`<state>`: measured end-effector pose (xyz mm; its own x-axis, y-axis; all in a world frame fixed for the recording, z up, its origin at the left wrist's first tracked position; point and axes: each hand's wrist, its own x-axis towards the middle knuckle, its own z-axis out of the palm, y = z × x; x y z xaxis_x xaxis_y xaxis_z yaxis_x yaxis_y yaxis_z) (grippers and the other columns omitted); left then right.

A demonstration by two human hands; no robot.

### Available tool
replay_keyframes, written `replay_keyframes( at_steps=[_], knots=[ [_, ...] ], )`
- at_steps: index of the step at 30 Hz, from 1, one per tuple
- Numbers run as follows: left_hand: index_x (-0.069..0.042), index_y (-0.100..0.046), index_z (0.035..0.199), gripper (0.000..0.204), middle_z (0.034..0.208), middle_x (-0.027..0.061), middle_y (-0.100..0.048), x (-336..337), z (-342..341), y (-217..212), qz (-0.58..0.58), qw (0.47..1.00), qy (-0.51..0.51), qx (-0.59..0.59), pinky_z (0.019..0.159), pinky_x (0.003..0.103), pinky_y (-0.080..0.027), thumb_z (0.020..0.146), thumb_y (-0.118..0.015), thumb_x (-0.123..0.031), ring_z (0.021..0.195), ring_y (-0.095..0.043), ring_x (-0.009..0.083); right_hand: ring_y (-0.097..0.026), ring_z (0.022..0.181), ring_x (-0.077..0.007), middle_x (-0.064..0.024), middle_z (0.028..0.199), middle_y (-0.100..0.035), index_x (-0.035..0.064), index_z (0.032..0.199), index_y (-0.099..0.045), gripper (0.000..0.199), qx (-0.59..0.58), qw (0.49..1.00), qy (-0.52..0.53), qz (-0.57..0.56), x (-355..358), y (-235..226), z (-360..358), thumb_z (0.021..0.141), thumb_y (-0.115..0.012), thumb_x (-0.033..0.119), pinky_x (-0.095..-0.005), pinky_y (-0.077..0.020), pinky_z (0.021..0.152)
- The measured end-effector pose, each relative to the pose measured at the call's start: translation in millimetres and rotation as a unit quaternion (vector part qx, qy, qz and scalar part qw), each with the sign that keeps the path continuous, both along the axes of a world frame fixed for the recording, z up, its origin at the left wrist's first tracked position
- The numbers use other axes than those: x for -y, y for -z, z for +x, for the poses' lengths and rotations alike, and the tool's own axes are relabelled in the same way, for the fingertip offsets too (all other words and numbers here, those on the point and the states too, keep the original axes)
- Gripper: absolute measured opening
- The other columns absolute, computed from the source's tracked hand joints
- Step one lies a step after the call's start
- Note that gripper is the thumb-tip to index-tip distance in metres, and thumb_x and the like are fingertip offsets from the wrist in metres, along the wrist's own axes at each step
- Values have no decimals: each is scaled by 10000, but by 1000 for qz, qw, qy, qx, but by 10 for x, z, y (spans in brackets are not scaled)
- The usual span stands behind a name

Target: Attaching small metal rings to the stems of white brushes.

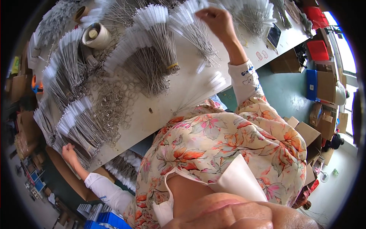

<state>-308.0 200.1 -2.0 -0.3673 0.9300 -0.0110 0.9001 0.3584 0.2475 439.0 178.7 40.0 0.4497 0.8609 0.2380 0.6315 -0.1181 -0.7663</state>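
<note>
My left hand (70,154) is at the table's near left edge, fingers curled, beside a bundle of thin wire-handled brushes (78,124) with white bristles. Whatever its fingers hold, if anything, is hidden. Across the table, my right hand (218,22) is raised at the far side, fingers drawn together close to the white bristle ends of another wire brush bundle (196,34). I cannot make out anything between them. A few loose brushes (215,82) lie at the table's front edge, near my body. Heaped in the middle left are many metal rings (114,97).
More brush bundles (162,38) cover the white table (152,122). A cream roll or tub (97,36) stands among them at the far left. Beyond the right edge are a dark flat device (273,35) and cardboard boxes (288,61). Orange-handled scissors (36,84) lie far left.
</note>
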Motion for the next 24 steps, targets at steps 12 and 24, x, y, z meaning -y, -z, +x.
replay_keyframes(
  at_steps=[12, 24],
  knots=[
    [-28, -595, 1118, 259, 770, -18, -522, 167, 835, -470, 243, 936, -43, 252, 517, 174, -384, 923, -495, -166, 646, -467, 47, -641, 784, -257, -74, 888, -676, 188, 949, -685, 255, 339, 911, 129, -198, 95, 131, 1134, 768, -633, 359, -375, -490, 693],
    [89, -575, 1059, 298, 706, -11, -417, 551, 2470, -1063, 206, 758, 126, 606, 511, 174, -292, 934, -475, -163, 605, -354, 46, -512, 656, -84, -12, 763, -516, 59, 874, -537, 197, -218, 947, -123, 199, 32, -1031, 48, 941, -465, 230, -236, -480, 621]
  ],
)
